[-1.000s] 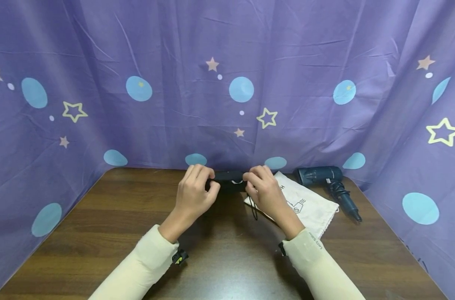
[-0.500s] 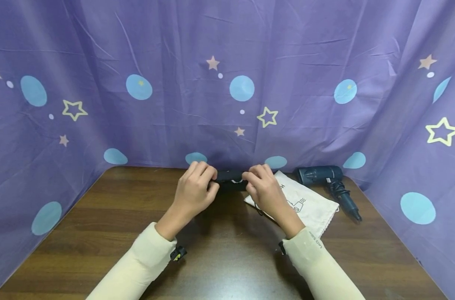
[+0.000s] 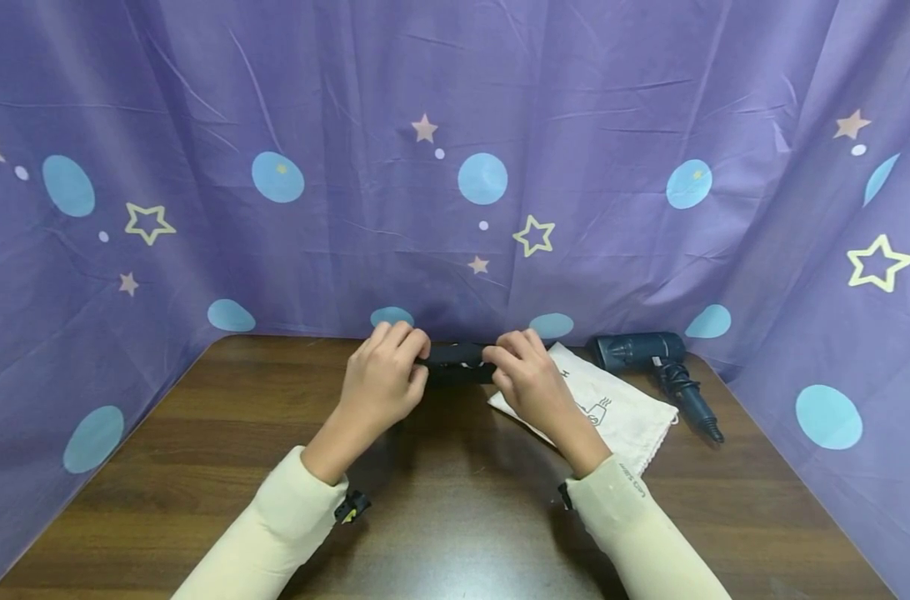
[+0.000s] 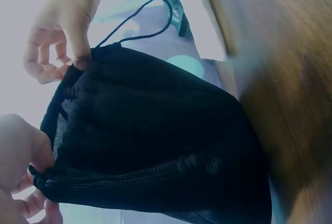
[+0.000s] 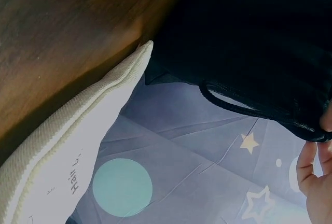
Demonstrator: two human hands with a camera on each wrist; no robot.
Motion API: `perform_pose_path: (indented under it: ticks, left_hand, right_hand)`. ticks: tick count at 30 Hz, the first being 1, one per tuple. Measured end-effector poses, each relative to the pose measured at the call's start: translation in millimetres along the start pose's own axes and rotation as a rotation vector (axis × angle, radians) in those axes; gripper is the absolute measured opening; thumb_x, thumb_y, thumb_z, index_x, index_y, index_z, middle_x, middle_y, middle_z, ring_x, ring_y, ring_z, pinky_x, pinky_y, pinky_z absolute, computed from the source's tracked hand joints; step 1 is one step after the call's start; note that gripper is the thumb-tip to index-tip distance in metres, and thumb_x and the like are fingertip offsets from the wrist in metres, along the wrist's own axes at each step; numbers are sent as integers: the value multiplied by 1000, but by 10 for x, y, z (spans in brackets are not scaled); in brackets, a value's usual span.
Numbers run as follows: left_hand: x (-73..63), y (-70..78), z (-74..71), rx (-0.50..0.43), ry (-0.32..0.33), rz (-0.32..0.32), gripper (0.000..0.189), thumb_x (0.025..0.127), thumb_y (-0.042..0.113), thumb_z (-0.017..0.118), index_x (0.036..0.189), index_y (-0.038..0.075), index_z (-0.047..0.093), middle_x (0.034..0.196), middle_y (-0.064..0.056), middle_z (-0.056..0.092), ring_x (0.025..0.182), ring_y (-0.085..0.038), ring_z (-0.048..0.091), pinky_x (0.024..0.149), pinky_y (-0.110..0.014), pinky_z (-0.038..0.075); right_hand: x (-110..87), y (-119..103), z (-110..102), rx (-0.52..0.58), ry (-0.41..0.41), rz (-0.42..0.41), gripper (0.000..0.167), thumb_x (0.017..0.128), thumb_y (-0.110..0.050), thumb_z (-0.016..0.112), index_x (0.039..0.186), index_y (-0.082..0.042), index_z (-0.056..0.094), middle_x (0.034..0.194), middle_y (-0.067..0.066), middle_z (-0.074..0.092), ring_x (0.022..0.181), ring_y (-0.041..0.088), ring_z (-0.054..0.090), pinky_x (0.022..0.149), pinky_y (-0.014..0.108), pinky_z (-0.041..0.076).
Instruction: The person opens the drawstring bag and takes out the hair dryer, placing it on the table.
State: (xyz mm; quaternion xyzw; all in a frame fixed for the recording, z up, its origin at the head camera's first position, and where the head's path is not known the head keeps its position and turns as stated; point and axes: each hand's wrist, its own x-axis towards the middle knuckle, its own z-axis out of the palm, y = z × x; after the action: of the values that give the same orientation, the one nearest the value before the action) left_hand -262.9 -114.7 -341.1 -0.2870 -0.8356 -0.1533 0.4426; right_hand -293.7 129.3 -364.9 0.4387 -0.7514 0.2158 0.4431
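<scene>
Black cloth makes up the bag (image 4: 150, 120) held near the far edge of the tabletop (image 3: 455, 517), between the person's hands. Left hand (image 3: 380, 371) pinches one end of its rim and right hand (image 3: 533, 379) the other, so each grip is occupied. I'd judge the work partway: the mouth is parted, a grey strip of inside showing, but the cord (image 4: 170, 16) loops slack, not drawn tight. Whether anything is inside, I can't tell. Off to the right, the white pouch (image 3: 620, 408) and dryer (image 3: 642, 351) lie unheld, just beside each other.

Both hands (image 3: 381, 373) (image 3: 532, 377) level, fingers (image 3: 406, 342) curled
</scene>
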Motion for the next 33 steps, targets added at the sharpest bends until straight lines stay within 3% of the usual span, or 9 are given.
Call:
perform_pose_path:
  ticks: [22,33]
  left_hand:
    - [33,6,-127,-80,-105,-113,20,77,-4,59,87,13,57,83,-1,53,73,-21,44,55,-34,40]
    - [27,12,-136,-59,-77,-127,17,77,-1,59,85,14,57,80,-1,52,70,-20,44,50,-35,39]
  right_hand:
    - [-4,30,-18,-14,-33,41,26,83,4,51,105,-3,63,99,10,63,85,33,52,77,43,45]
    - [-3,36,-34,-19,-63,58,25,81,5,52,102,-4,62,96,7,61,84,30,52,75,42,45]
